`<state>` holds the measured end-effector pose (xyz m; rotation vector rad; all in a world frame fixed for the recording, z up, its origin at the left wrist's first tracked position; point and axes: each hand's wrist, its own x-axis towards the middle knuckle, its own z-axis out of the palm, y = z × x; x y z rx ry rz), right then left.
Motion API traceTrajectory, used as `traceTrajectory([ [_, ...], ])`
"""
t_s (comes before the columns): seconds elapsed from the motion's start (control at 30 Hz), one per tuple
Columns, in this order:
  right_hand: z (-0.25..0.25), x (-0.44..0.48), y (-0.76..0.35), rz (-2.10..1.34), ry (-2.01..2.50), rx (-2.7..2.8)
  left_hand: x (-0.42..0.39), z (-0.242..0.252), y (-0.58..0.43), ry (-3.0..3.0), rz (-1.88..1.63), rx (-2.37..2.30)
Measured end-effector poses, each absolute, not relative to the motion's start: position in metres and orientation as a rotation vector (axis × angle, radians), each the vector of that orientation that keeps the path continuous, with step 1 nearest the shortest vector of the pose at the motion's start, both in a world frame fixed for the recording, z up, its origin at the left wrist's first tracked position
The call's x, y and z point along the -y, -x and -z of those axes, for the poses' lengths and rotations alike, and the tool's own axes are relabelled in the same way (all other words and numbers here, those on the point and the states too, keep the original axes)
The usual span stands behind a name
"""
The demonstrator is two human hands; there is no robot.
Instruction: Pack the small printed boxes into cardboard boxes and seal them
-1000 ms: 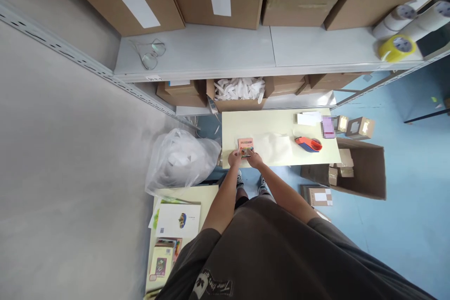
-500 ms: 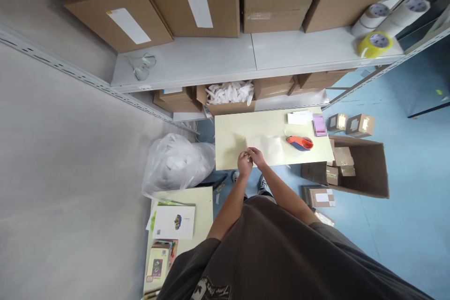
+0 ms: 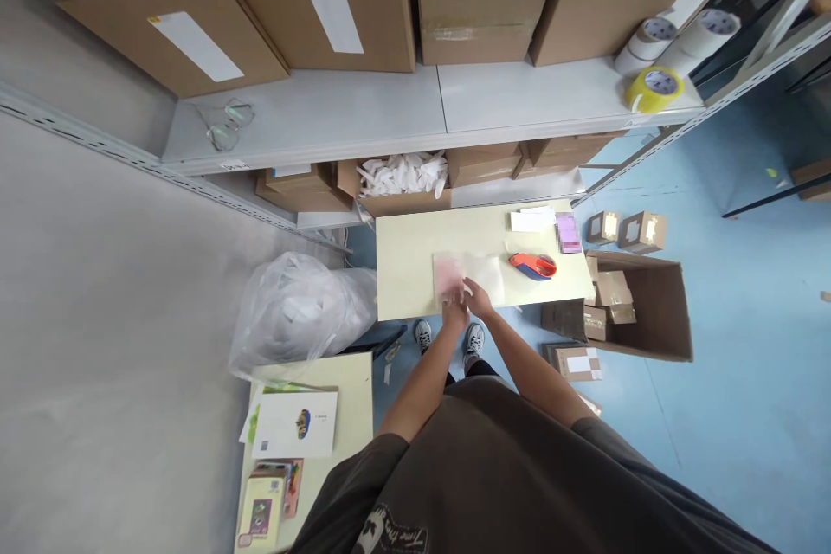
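Note:
On the pale yellow worktable (image 3: pixel 406 247) lies a whitish translucent sheet or flat bag (image 3: pixel 490 275). A pinkish flat piece (image 3: pixel 447 271) shows at its left part; its exact kind I cannot make out. My left hand (image 3: pixel 454 310) is over the table's front edge, at the lower side of the pinkish piece; its fingers are blurred. My right hand (image 3: pixel 479 300) is close beside it, fingers stretched out and apart toward the left hand, near the sheet. An orange and blue tape dispenser (image 3: pixel 533 266) rests to the right of both hands.
White papers (image 3: pixel 532 219) and a purple pack (image 3: pixel 568 234) lie at the table's back right. A large carton (image 3: pixel 662 312) holding smaller boxes stands right. A stuffed plastic bag (image 3: pixel 299 303) sits left. Behind, a shelf (image 3: pixel 357 108) bears cartons, glasses (image 3: pixel 228 125) and tape rolls (image 3: pixel 655 89).
The view has shifted, so the surroundings sit further left. My hands were together over the sheet; now they are slightly apart, and the pinkish piece shows at the sheet's left.

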<state>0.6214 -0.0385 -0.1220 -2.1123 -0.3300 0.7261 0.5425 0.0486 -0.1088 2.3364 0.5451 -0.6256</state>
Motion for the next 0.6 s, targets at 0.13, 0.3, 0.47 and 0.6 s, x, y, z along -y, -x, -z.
traceTrajectory([
  [0.13, 0.122, 0.020, -0.619, -0.885, 2.184, 0.631, -0.047, 0.115, -0.536, -2.301, 0.497, -0.495],
  [0.3, 0.128, 0.013, -0.625, -0.971, 2.351, 0.578, -0.069, 0.119, -0.518, -2.228, 0.275, -0.466],
  [0.47, 0.136, 0.013, -0.634, -0.901, 2.290, 0.356, -0.114, 0.118, -0.524, -1.967, 0.075, -0.986],
  [0.6, 0.142, 0.002, -0.632, -0.878, 2.086, 0.085, -0.149, 0.115, -0.534, -1.727, 0.200, -1.130],
])
